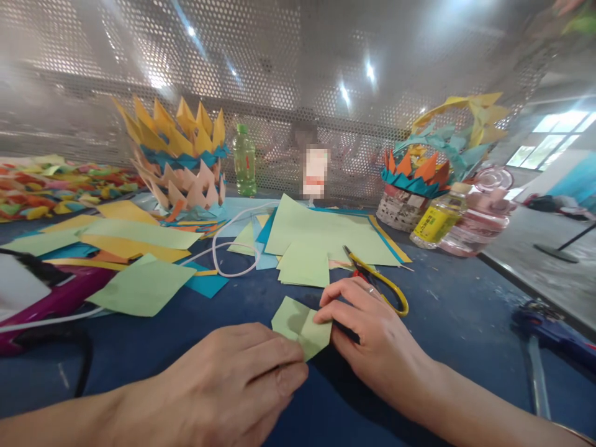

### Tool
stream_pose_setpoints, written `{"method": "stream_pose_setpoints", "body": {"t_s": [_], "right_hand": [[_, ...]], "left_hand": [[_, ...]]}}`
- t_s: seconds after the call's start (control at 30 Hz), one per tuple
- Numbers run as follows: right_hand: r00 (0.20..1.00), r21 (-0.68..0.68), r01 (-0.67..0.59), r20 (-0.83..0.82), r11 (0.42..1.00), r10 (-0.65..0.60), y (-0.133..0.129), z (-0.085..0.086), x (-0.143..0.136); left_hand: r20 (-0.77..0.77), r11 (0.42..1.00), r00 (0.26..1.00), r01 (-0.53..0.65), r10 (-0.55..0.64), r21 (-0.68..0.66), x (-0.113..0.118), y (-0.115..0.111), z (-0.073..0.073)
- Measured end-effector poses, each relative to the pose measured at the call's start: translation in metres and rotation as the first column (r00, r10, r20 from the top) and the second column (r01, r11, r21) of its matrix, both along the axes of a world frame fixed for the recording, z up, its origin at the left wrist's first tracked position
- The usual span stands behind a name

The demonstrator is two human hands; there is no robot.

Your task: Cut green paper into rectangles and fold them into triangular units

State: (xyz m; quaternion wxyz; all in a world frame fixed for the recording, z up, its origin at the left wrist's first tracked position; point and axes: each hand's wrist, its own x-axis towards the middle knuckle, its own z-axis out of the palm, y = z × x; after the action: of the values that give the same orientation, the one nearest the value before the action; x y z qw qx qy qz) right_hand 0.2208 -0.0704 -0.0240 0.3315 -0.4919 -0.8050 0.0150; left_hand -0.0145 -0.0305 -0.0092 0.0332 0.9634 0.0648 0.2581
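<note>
Seen from the head camera, spreading across the near scene is a dark blue table (242, 304), with a perforated metal panel (274, 81) behind it and a window (549, 136) far right. Light-green folded paper (314, 332) with angular edges sits near the middle, just above the table. The left hand (237, 372) is closed, pinching its near left edge; the right hand (377, 329) is half curled with fingertips on its right edge, though whether it grips is hidden. Flat green sheets (326, 233) lie beyond. Yellow-handled scissors (386, 282) lie just past the right hand, partly covered by it. Spiky paper crafts stand far left (181, 161) and far right; a white cable (214, 248) loops across the left.
</note>
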Motion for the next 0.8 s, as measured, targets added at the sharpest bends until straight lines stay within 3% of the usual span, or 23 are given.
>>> {"method": "stream_pose_setpoints", "body": {"t_s": [0.13,0.27,0.6,0.8], "right_hand": [[0.995,0.081,-0.101,0.027,0.992,0.099,-0.006,0.007,-0.005],[0.951,0.032,-0.293,0.110,0.956,0.288,-0.012,0.012,-0.009],[0.946,0.010,-0.305,0.122,0.952,0.301,-0.011,0.011,-0.010],[0.944,0.021,-0.312,0.119,0.950,0.308,-0.011,0.011,-0.011]], "left_hand": [[0.014,0.999,0.999,-0.033,0.032,0.040,0.005,0.003,0.004],[0.044,0.994,0.993,-0.107,0.106,0.024,0.002,0.007,0.000],[0.016,0.992,0.996,-0.092,0.093,-0.081,0.003,0.016,-0.006],[0.053,0.998,0.997,-0.047,0.050,-0.042,0.008,0.014,-0.007]]}}
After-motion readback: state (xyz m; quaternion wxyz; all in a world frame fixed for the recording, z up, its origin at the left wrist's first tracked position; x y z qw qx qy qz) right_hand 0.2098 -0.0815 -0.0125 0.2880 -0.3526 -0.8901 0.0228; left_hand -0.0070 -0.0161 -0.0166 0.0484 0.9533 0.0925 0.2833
